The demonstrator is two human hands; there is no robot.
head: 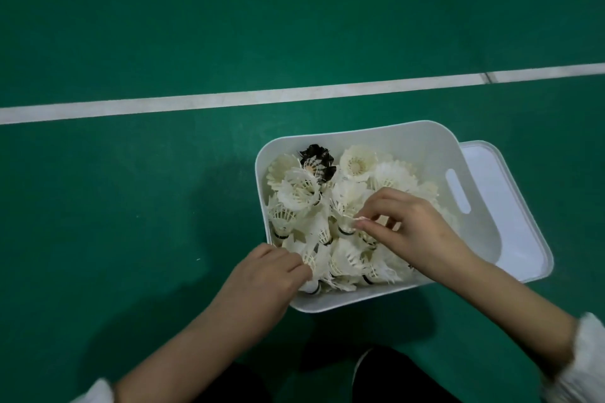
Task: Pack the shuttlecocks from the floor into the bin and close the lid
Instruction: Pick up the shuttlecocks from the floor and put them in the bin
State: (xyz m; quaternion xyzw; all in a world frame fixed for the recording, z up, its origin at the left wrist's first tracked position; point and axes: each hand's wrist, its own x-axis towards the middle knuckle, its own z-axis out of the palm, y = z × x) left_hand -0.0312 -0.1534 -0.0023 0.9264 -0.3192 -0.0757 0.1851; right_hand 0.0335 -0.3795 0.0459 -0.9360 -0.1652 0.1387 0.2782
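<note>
Both hands work in a white bin (330, 304) full of shuttlecocks (347, 206) on the green floor (131, 206)

The left hand (265, 275) has its fingers curled into the near-left pile; whether they grip one cannot be told. The right hand (415, 226) pinches a white shuttlecock's feathers between thumb and fingers. The lid (510, 216) lies off, just right of the bin

Smooth matt plastic bin (327, 303), feathered shuttlecocks (347, 206), matt floor (163, 26).
</note>
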